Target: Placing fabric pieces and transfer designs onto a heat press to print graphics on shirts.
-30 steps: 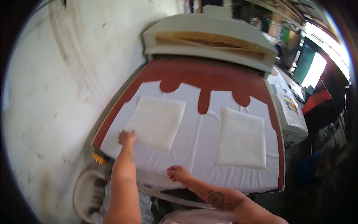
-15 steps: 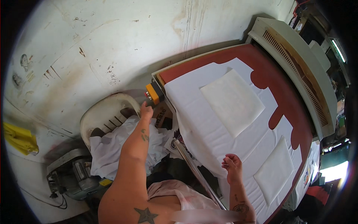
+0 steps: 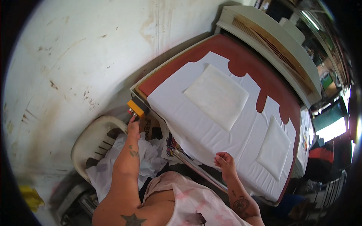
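My left hand (image 3: pixel 133 129) reaches out to a yellow and black control box (image 3: pixel 136 107) at the near left corner of a large flat press. One finger is stretched up against the buttons on its face. White cut fabric (image 3: pixel 169 98) lies over the red press bed (image 3: pixel 188 56) and hangs past the near edge. Two smaller white pieces, one near the middle (image 3: pixel 218 96) and one at the right (image 3: pixel 274 148), rest on the fabric. Just above the fabric's near edge hovers my right hand (image 3: pixel 226 162), its fingers curled in loosely with nothing visible in them.
A pale plastic chair (image 3: pixel 85 139) at the left carries a heap of white cloth (image 3: pixel 124 154). Along the bed's near side runs a metal bar (image 3: pixel 200 171). The vented press housing (image 3: pixel 264 45) stands across the far end. A stained wall (image 3: pixel 75 56) borders the left.
The view has swung to the right, so the press and chair sit further left in the picture. My left hand stays at the control box; my right hand stays curled above the fabric.
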A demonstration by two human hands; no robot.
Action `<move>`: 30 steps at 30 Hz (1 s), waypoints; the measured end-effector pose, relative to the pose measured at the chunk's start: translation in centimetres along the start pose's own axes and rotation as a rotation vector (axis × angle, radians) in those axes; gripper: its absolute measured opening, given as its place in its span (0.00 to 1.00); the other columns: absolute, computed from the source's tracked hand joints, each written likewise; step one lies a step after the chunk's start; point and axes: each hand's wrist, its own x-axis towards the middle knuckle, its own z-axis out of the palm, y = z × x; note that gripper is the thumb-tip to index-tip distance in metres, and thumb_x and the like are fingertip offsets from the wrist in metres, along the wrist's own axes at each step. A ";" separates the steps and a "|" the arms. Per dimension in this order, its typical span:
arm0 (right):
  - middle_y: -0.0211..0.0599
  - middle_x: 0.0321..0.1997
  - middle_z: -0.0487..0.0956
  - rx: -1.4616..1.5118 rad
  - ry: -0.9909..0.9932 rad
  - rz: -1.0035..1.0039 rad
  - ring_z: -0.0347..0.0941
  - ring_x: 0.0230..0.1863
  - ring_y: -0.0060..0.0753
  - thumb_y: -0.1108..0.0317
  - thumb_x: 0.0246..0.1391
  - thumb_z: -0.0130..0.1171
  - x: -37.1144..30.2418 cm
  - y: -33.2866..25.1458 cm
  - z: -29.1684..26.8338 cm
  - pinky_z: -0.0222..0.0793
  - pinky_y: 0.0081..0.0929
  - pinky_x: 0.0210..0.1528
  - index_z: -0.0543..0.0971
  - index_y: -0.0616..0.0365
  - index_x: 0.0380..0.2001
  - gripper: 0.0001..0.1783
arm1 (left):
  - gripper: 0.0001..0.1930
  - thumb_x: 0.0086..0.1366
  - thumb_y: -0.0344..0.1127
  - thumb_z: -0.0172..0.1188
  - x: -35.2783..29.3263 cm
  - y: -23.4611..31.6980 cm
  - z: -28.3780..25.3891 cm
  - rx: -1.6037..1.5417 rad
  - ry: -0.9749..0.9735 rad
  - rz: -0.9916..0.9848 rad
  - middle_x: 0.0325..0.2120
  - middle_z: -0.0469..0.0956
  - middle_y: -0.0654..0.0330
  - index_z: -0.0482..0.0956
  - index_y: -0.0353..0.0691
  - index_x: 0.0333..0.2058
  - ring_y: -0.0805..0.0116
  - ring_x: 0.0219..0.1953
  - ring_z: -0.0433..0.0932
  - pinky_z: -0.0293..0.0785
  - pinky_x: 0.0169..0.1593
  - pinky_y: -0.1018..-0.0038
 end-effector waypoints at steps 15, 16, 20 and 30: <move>0.30 0.31 0.74 0.125 0.039 0.027 0.70 0.32 0.21 0.67 0.53 0.57 1.0 -1.1 3.5 0.68 0.20 0.36 0.70 0.61 0.44 0.16 | 0.23 0.58 0.50 0.56 -1.1 1.3 21.2 1.475 0.035 0.801 0.52 0.65 0.57 0.72 0.43 0.47 0.52 0.55 0.62 0.56 0.55 0.53; 0.30 0.32 0.74 0.131 0.051 0.030 0.70 0.32 0.21 0.67 0.53 0.57 0.9 -1.0 2.8 0.68 0.20 0.36 0.69 0.60 0.45 0.17 | 0.23 0.58 0.50 0.56 -1.5 1.2 23.1 1.470 0.007 0.808 0.52 0.65 0.57 0.72 0.43 0.47 0.52 0.55 0.62 0.56 0.55 0.53; 0.31 0.33 0.74 0.270 0.045 0.133 0.70 0.32 0.23 0.67 0.53 0.57 1.6 -0.3 -0.4 0.68 0.21 0.37 0.69 0.60 0.45 0.17 | 0.21 0.61 0.46 0.52 -4.9 2.8 27.0 1.571 -0.032 0.589 0.53 0.64 0.54 0.72 0.37 0.47 0.55 0.55 0.63 0.60 0.54 0.55; 0.37 0.41 0.72 0.716 0.108 0.228 0.69 0.36 0.29 0.66 0.51 0.58 8.2 -2.4 -7.6 0.68 0.27 0.38 0.67 0.63 0.48 0.22 | 0.12 0.60 0.31 0.53 -15.3 -0.7 17.7 0.063 -0.398 -0.168 0.26 0.70 0.67 0.68 0.44 0.43 0.75 0.22 0.68 0.69 0.29 0.77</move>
